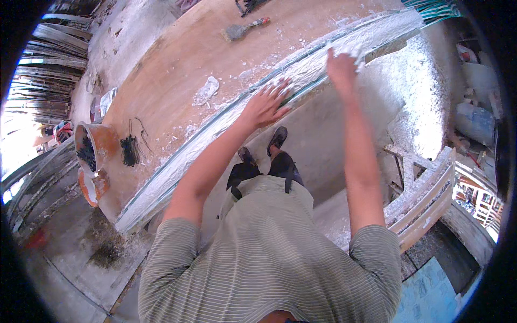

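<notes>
A long white plaster strip (215,125) with greenish edging runs diagonally along the near edge of the brown worktable (177,70). My left hand (265,105) lies on it near the middle, palm down, fingers spread and tipped with white. Farther right along the strip is my right hand (342,69), slightly blurred, its thumb apart and its other fingers coated in white. Neither hand shows anything in its grasp. Green strands (435,11) stick out from the strip's far right end.
On the table lie a brush (245,29), a crumpled white scrap (206,90) and a dark bundle of cords (130,150). An orange bucket (103,142) with dark contents and a smaller orange container (96,189) stand at the left. A white-spattered wooden frame (423,188) is at the right.
</notes>
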Demonstrator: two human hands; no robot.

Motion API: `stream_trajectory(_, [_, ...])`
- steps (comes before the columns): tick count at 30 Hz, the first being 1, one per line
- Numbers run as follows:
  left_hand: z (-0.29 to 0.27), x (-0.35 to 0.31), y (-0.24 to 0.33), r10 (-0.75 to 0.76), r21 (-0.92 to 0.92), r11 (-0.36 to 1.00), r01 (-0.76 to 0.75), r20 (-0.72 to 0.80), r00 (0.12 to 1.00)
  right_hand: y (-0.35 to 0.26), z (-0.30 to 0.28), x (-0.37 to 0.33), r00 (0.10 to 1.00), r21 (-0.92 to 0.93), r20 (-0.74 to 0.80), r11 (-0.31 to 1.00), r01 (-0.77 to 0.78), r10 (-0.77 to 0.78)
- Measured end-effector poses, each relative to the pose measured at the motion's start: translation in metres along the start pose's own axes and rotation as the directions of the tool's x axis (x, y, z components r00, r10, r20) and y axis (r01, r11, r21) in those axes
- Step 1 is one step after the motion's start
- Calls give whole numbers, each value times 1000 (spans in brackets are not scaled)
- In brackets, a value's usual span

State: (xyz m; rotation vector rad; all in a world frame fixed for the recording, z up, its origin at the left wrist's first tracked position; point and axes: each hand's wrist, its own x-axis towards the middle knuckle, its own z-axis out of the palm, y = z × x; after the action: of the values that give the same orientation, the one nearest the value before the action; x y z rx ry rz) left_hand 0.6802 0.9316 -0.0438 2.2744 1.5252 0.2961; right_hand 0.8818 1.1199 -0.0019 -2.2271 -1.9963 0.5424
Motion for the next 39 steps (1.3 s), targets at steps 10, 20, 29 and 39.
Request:
stream_trajectory(10, [-30, -237, -18, -151, 30, 989, 148, 210, 966, -71, 128, -271, 785, 29, -92, 786, 617, -613])
stream_trajectory(20, [-56, -366, -56, -298, 74, 955, 289, 278, 913, -64, 104, -246, 824, -260, -12, 798, 544, -566])
stream_trajectory(29, [-51, -308, -70, -100, -51, 991, 120, 296, 950, -142, 120, -341, 745, 48, 302, 790, 611, -595])
stream_trajectory(39, [-35, -125, -51, 10, -162, 987, 21, 187, 982, -47, 86, -80, 946, -205, -83, 934, 292, -313])
